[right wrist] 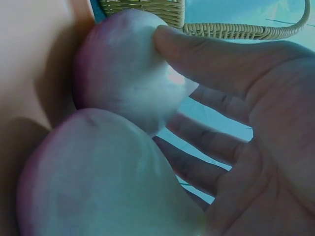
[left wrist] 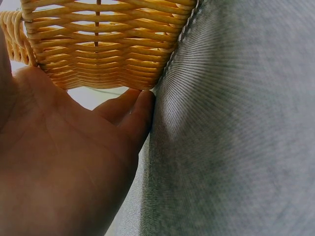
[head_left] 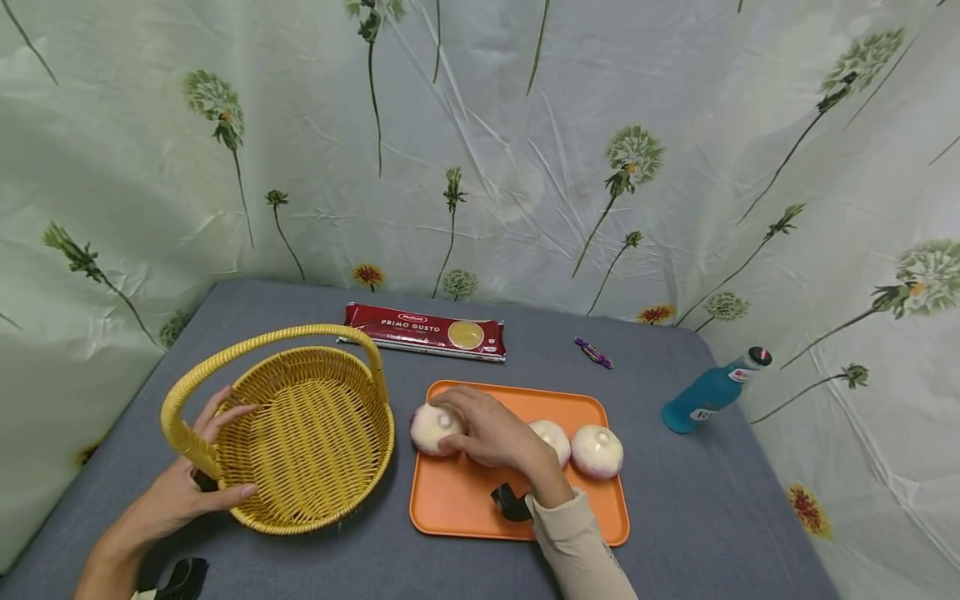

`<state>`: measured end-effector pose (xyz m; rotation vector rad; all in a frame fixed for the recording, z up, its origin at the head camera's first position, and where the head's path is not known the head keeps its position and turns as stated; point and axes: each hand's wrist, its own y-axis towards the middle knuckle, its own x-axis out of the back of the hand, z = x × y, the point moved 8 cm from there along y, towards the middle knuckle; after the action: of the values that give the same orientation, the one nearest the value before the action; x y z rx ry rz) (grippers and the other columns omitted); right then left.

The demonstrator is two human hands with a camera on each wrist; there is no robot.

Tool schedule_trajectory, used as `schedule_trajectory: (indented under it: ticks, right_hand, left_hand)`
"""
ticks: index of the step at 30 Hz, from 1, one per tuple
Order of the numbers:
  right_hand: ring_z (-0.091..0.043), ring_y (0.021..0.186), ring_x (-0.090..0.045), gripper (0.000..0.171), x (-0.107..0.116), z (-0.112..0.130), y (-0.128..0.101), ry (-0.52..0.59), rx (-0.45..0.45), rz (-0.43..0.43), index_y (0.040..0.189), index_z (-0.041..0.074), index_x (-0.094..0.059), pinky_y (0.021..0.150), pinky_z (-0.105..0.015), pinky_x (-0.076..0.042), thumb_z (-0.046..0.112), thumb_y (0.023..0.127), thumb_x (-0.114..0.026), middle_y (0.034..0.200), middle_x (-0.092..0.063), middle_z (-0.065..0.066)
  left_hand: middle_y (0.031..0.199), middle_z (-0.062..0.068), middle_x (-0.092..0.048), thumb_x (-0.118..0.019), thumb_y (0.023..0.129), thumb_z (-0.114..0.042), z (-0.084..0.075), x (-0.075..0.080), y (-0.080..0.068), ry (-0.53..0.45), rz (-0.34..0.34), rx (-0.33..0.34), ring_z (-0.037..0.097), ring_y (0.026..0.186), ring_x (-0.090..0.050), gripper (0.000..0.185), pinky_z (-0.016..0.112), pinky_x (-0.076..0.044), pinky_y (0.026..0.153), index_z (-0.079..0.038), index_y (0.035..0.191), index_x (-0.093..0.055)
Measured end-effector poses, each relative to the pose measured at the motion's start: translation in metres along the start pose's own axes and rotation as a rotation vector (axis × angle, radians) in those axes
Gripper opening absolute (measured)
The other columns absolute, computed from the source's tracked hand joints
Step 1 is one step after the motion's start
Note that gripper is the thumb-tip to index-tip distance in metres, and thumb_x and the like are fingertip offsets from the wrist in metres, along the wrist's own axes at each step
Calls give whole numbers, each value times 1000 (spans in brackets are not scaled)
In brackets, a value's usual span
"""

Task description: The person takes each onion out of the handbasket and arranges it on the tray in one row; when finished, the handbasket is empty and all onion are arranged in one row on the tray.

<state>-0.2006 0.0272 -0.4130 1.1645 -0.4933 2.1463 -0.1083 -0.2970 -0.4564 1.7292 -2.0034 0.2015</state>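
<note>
My left hand (head_left: 180,492) grips the left side of a round yellow wicker basket (head_left: 303,433) with an arched handle, thumb and fingers at its rim. In the left wrist view, the woven basket wall (left wrist: 108,44) rises above my fingers. My right hand (head_left: 491,429) reaches over an orange tray (head_left: 457,508) and holds a white and purple onion (head_left: 432,429) at its left edge, thumb on the near side. Two more onions lie at the tray's right, one onion (head_left: 551,440) partly behind my wrist, the other onion (head_left: 597,452) at the right rim. In the right wrist view, another onion (right wrist: 103,177) is close below the held one.
A red packet (head_left: 423,332) lies behind the basket and tray. A small purple wrapped candy (head_left: 594,353) is near the back edge of the grey table (head_left: 675,517). At the right stands a blue bottle (head_left: 708,393). A flower-patterned curtain (head_left: 517,167) surrounds the table.
</note>
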Motion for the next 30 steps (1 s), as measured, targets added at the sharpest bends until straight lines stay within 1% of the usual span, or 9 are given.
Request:
schedule_trajectory:
  ticks: [2,7,9,15,17,20,24,27,30]
  right_hand:
    - [-19,130,-53,51,0,-1,0,4,-6,5,138,13,-58,108,-38,-43,26,92,-74,141,-57,-3]
    - [-22,131,-52,52,0,-2,0,-5,-3,4,138,12,-58,109,-40,-42,28,91,-74,140,-58,-4]
    - [-23,132,-51,52,0,-2,0,-11,2,0,138,12,-58,110,-41,-41,29,91,-74,140,-58,-5]
    - [-25,134,-50,52,-1,-3,-1,2,8,-4,138,11,-58,112,-43,-39,29,92,-73,142,-57,-7]
    - [-26,134,-49,52,-1,-4,0,5,8,-3,138,11,-58,111,-44,-39,29,92,-73,142,-56,-8]
    - [-25,134,-50,51,0,-3,2,-3,8,-3,138,11,-58,111,-43,-40,28,92,-73,142,-56,-8]
    - [-24,134,-50,51,1,-5,5,-6,-4,5,139,11,-57,110,-41,-41,27,93,-72,144,-55,-8]
    - [-25,136,-48,52,5,-6,6,6,-10,0,140,12,-56,112,-42,-39,27,93,-71,147,-53,-8]
    - [-26,139,-46,53,13,-9,2,49,-21,-29,142,12,-55,113,-45,-38,30,94,-69,148,-51,-8]
  left_hand:
    - [167,-2,13,-75,76,8,0,0,0,-10,1,-4,0,148,12,93,15,3,110,-4,155,-27]
    - [167,-1,13,-75,76,9,1,0,0,-5,3,-3,2,148,13,93,9,-1,105,-4,155,-28]
    - [167,-2,12,-75,76,9,1,1,0,6,2,0,2,147,12,92,3,-7,98,-4,154,-29]
    - [167,-1,12,-73,77,10,1,-1,-1,-12,8,-9,8,149,16,92,4,-4,99,-4,155,-27]
    - [167,-2,12,-73,77,10,2,0,-1,-15,7,-5,4,148,14,94,4,-4,99,-5,156,-26]
    - [167,-5,15,-72,76,12,4,2,-1,-53,10,-8,-3,147,12,101,20,7,112,-8,160,-19]
    - [167,-7,18,-67,78,19,6,4,-1,-165,42,-31,-8,146,8,109,20,1,115,-12,163,-6]
    - [167,-7,21,-62,81,24,6,10,-3,-264,90,-45,-10,147,5,111,3,-17,104,-14,162,2]
    - [167,-11,21,-59,85,22,6,22,-8,-248,102,-9,-15,145,2,110,2,-19,102,-20,162,8]
